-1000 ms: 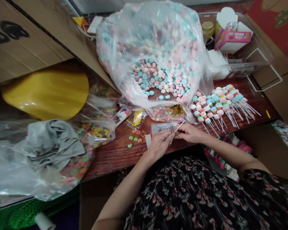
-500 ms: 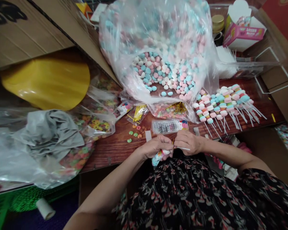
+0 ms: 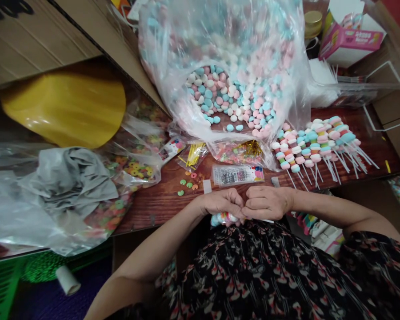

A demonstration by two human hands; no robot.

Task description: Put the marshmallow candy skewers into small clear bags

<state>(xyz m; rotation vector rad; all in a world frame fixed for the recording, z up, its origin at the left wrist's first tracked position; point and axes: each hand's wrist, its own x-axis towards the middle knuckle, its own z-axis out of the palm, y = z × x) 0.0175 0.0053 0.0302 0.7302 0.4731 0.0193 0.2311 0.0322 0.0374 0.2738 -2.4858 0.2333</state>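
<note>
My left hand [image 3: 222, 203] is closed round a candy skewer [image 3: 222, 218] of pink, white and blue sweets that pokes out under its fingers, at the near table edge. My right hand [image 3: 268, 202] is closed in a fist, knuckles touching the left hand; a thin white stick [image 3: 265, 220] shows just below it. A small clear packet with print [image 3: 237, 174] lies flat just beyond both hands. Finished candy skewers [image 3: 315, 144] lie in a row to the right. A big clear bag of pastel sweets [image 3: 231, 95] stands behind.
A wooden table [image 3: 160, 202] carries loose ring candies [image 3: 188, 183], gold twist ties [image 3: 195, 153], a bag of colourful ring candy [image 3: 133, 171], a grey crumpled bag [image 3: 70, 182] and a yellow object [image 3: 66, 109]. Cardboard boxes [image 3: 36, 31] lean at left; a pink box [image 3: 348, 38] and jar [image 3: 312, 22] stand at back right.
Both hands drew back from the printed packet toward my body and closed together. The candy skewer now hangs under my left hand, turned more sideways.
</note>
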